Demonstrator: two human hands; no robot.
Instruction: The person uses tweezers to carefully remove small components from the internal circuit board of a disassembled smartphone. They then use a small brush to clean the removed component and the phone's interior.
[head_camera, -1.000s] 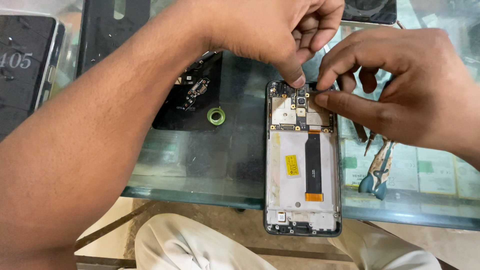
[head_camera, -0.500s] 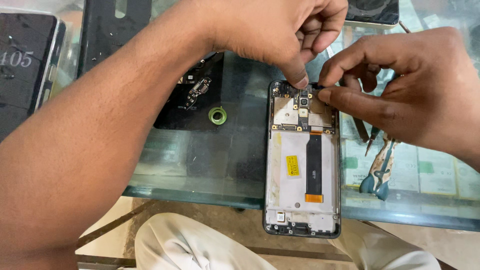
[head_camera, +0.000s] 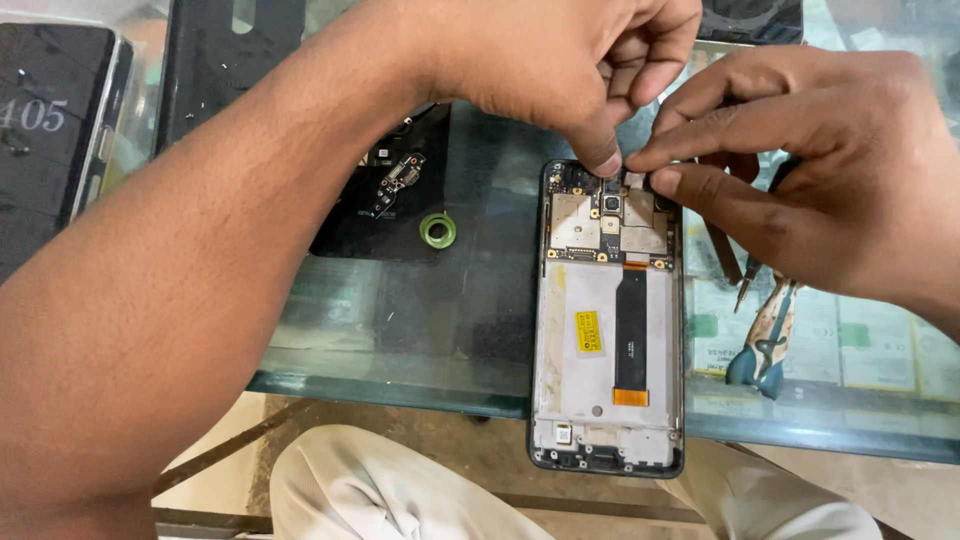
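Opened smartphone (head_camera: 610, 320) at centre frame, left hand (head_camera: 560, 70) fingertip pressing its circuit board (head_camera: 607, 222), right hand (head_camera: 810, 170) pinching the top edge, pliers (head_camera: 765, 335) at right

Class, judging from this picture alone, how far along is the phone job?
Done: the opened phone has no back cover or battery. In hand: left hand and right hand pinch at its top circuit board. Left: the board and black flex cable remain in place.

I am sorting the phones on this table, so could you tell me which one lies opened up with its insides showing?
The opened phone under both hands, at the glass table's near edge, shows its circuit board and black ribbon cable. The phone at far left shows only a dark, closed face.
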